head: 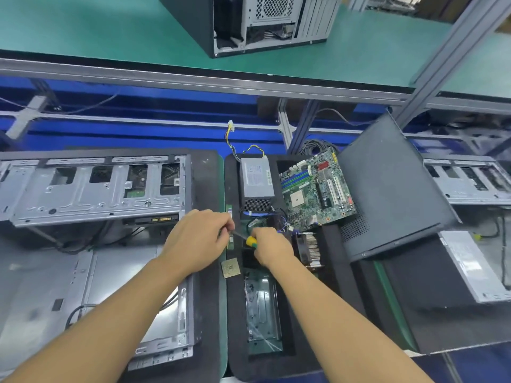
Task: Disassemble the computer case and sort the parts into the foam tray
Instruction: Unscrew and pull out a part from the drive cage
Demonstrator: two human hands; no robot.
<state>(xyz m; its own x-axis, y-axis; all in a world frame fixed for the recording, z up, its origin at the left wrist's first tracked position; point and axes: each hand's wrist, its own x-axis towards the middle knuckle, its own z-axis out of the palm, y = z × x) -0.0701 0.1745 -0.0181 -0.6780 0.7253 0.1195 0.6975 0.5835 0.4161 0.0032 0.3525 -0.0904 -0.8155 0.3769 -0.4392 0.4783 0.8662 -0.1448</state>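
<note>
The opened computer case point(91, 189) lies on the left with its drive cage up. To its right sits the black foam tray point(235, 313), holding a grey power supply point(255, 179), a green motherboard point(315, 189), a heatsink point(308, 248), a CPU chip point(230, 268) and a metal bracket point(261, 305). My right hand point(269, 244) grips a screwdriver with a yellow-green handle point(251, 241). My left hand point(200, 239) pinches its thin metal shaft just left of the handle, above the tray's left edge.
A dark side panel point(387, 189) leans over the tray's right side. Another open case point(467, 181) and a power supply point(467, 266) lie at the far right. A tower case point(249, 20) stands on the green upper shelf. Loose cables point(265, 219) bunch behind my hands.
</note>
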